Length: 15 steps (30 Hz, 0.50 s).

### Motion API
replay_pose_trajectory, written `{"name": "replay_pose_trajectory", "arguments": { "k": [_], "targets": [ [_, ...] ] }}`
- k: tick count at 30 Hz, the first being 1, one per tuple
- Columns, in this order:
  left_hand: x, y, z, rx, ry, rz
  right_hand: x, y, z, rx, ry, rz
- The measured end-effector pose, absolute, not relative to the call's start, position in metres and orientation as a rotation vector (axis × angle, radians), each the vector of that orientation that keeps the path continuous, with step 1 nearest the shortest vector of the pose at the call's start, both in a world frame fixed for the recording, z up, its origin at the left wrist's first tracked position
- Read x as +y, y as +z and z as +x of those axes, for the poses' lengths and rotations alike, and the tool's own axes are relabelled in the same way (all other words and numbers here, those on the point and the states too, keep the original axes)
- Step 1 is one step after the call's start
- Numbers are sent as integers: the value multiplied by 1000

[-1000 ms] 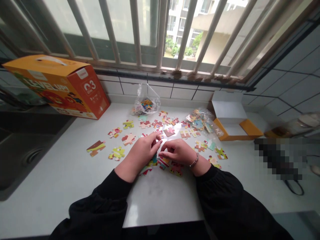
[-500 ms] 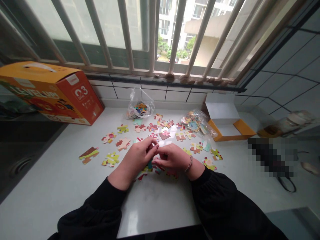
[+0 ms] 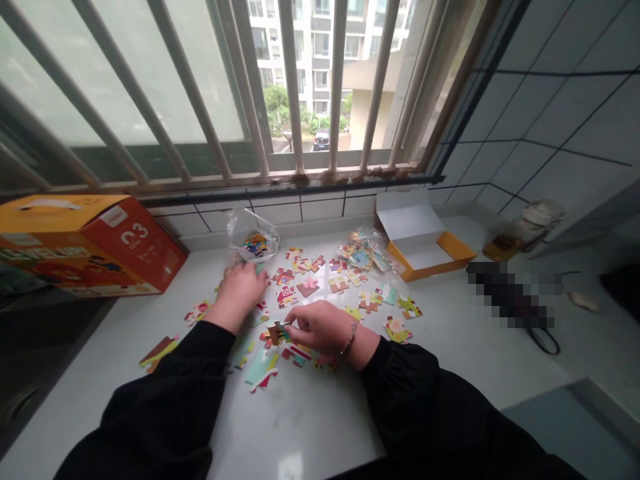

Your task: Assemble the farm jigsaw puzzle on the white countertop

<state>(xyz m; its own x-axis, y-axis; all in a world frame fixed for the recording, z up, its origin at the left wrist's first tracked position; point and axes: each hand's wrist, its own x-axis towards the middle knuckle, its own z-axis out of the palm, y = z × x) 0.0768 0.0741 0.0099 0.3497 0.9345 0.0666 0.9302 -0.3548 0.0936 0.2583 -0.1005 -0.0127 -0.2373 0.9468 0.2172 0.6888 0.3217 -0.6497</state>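
Note:
Colourful jigsaw pieces (image 3: 310, 287) lie scattered over a white counter (image 3: 320, 413). My right hand (image 3: 320, 325) pinches a small brownish puzzle piece (image 3: 275, 331) by its edge, just above a joined cluster of pieces (image 3: 265, 363). My left hand (image 3: 239, 290) has reached forward and left, resting palm down on loose pieces near a clear plastic bag of pieces (image 3: 253, 241); what lies under it is hidden. Both arms wear black sleeves.
An orange puzzle box (image 3: 90, 247) lies on its side at the left. A second bag of pieces (image 3: 367, 250) and an open orange-and-white small box (image 3: 420, 240) stand at the back right. Window bars (image 3: 295, 100) and tiled wall close the far edge. A dark sink is at left.
My left hand left the spot where both hands met and reached forward-left toward the bag. My right hand stays with a piece. The view swung right and up.

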Motion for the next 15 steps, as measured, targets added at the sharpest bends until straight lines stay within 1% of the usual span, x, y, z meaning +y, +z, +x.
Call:
{"name": "replay_pose_trajectory", "arguments": {
  "k": [6, 11, 15],
  "targets": [
    [126, 12, 78, 1824, -84, 2542, -97, -12, 261, -2024, 541, -1450],
    [145, 17, 80, 1807, -110, 2563, -97, -10, 262, -2041, 531, -1486],
    [151, 14, 74, 1834, -57, 2528, -97, -8, 263, -2044, 524, -1491]
  ]
}}
